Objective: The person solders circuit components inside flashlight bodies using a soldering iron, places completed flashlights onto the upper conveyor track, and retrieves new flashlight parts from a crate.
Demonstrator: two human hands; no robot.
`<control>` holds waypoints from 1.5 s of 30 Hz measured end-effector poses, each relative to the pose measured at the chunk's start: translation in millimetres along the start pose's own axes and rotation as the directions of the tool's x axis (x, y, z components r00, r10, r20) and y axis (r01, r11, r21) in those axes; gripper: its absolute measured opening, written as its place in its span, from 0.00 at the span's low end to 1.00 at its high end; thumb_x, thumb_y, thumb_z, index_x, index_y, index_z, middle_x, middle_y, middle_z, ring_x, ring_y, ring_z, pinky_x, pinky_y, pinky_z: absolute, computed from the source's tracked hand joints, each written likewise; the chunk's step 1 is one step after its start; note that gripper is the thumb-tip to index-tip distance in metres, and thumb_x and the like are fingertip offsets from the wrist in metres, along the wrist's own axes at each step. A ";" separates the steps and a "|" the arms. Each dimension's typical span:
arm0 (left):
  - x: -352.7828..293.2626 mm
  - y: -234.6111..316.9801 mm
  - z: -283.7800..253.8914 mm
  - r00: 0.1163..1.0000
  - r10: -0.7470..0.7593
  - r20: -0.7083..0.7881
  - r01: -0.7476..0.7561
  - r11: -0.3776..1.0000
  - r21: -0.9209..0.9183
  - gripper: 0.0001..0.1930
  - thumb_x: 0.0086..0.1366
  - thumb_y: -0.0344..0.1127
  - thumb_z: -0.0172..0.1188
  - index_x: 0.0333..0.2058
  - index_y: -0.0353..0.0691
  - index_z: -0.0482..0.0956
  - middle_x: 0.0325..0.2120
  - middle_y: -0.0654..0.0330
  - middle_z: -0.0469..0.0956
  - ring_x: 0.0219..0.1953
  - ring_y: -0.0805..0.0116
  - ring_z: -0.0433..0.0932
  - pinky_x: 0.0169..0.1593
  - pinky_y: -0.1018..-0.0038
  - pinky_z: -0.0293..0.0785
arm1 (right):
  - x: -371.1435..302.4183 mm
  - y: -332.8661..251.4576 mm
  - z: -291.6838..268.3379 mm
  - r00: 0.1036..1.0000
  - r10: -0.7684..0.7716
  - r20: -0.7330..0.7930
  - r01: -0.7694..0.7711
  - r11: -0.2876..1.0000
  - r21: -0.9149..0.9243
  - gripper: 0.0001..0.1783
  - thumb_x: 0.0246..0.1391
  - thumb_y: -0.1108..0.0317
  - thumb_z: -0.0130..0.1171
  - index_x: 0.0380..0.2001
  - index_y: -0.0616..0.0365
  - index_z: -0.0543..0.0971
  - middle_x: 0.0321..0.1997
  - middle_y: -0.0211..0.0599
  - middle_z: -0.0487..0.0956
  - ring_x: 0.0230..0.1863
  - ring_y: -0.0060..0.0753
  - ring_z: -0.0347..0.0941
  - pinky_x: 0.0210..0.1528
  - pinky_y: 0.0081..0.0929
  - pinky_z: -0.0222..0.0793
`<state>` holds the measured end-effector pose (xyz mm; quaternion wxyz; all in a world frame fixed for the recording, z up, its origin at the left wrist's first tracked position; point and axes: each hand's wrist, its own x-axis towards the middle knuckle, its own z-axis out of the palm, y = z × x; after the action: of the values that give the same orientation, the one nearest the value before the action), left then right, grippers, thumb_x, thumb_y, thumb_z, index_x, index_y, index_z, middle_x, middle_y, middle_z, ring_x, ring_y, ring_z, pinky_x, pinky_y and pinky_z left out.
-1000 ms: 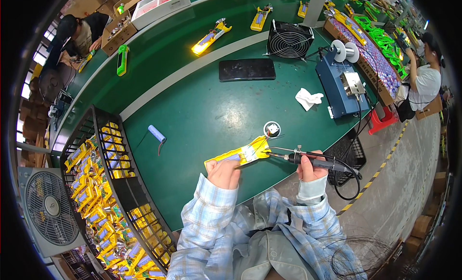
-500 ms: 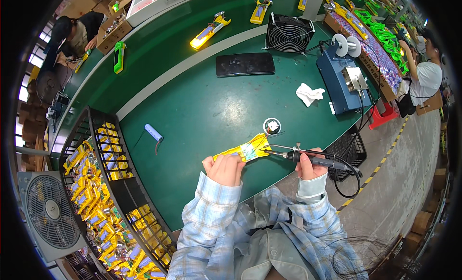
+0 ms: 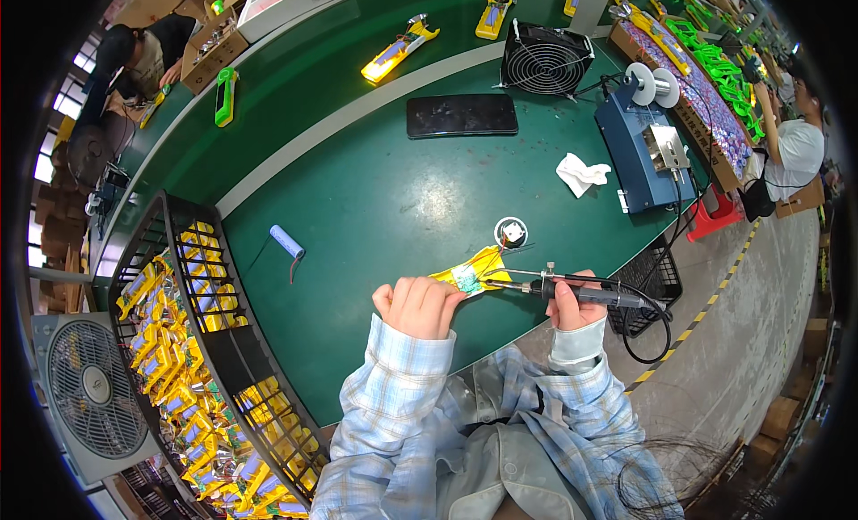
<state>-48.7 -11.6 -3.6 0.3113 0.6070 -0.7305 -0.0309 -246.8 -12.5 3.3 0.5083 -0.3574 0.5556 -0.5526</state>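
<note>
Left grip (image 3: 416, 306) on yellow casing (image 3: 487, 260), green-and-white inside

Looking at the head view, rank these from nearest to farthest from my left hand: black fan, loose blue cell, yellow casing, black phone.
1. Yellow casing: held at its near end by your left hand.
2. Blue cell: off to the left.
3. Black phone: ahead, slightly right.
4. Black fan: farthest ahead, further right.
</note>
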 end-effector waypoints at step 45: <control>-2.3 0.3 3.0 0.997 -0.074 0.007 0.074 0.996 -0.055 0.05 0.51 0.33 0.64 0.24 0.44 0.76 0.25 0.66 0.75 0.32 0.68 0.71 0.43 0.68 0.54 | 4.3 -2.2 0.7 0.999 -0.029 0.039 0.028 1.000 0.011 0.03 0.54 0.74 0.53 0.30 0.60 0.70 0.20 0.28 0.70 0.18 0.16 0.63 0.20 0.15 0.59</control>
<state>-50.3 -10.4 -6.8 0.3247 0.6248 -0.7072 -0.0643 -247.4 -17.1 4.8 0.5131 -0.3735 0.5374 -0.5554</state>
